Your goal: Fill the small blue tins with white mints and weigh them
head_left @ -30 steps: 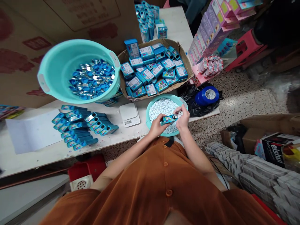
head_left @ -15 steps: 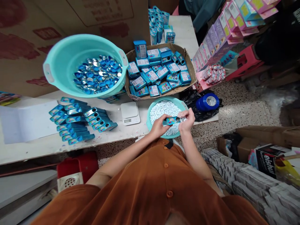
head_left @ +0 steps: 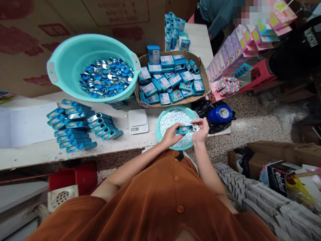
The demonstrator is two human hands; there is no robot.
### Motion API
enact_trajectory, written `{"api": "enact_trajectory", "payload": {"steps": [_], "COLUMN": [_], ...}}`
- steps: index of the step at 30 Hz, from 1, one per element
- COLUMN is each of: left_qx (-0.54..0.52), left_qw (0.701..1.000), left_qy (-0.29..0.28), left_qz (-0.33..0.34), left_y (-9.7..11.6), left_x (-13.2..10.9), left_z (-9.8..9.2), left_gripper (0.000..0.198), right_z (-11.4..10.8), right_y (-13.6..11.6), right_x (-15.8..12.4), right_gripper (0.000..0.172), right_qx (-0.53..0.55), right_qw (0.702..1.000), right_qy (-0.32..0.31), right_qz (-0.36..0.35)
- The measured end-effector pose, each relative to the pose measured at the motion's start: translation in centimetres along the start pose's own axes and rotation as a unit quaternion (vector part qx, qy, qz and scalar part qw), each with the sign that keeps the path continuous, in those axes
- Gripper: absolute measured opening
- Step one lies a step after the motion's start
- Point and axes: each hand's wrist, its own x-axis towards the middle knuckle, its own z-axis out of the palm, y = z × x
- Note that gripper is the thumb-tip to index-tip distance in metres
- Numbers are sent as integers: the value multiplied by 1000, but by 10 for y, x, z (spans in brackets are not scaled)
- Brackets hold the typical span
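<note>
Over a turquoise basin [head_left: 158,131] filled with small white pellets [head_left: 172,117], my left hand [head_left: 172,135] grips a small blue tin [head_left: 185,130]. The tin lies on its side, its round opening facing right. Cupped at that opening is my right hand [head_left: 201,130], with several white pellets held in the palm and fingers. A white digital scale [head_left: 138,117] sits left of the basin. Farther left, blue tins [head_left: 82,125] lie in rows on the white table [head_left: 125,144].
Behind stand a large turquoise tub [head_left: 67,67] of round blue and silver caps [head_left: 107,78] and a cardboard tray [head_left: 204,72] of blue tins. Blue tape rolls [head_left: 220,113] lie on a black bag at the right. A person's sleeve [head_left: 220,15] shows at the back.
My right fingers have opened out a little, and more white pellets show in that hand at the tin's opening. The view has shifted slightly. My left hand keeps hold of the tin.
</note>
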Motion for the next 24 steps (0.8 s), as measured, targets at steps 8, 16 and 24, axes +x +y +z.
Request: {"api": "enact_trajectory", "payload": {"steps": [8, 16, 24], "left_qx": [-26, -11, -81], "left_qw": [999, 1000, 997], "left_qy": [4, -2, 6], "left_qz": [-43, 14, 12], "left_y": [-14, -14, -8], "left_x": [4, 3, 2], "left_z": [10, 12, 15], "left_gripper": [30, 35, 31], "right_z": [-5, -4, 1], "right_y": [12, 7, -7], "right_x": [7, 6, 3], "right_gripper": [40, 44, 40], "right_qx": [-14, -20, -14], "right_qw": [998, 998, 999], "right_qy": [-10, 42, 38], "right_qz": [54, 30, -25]}}
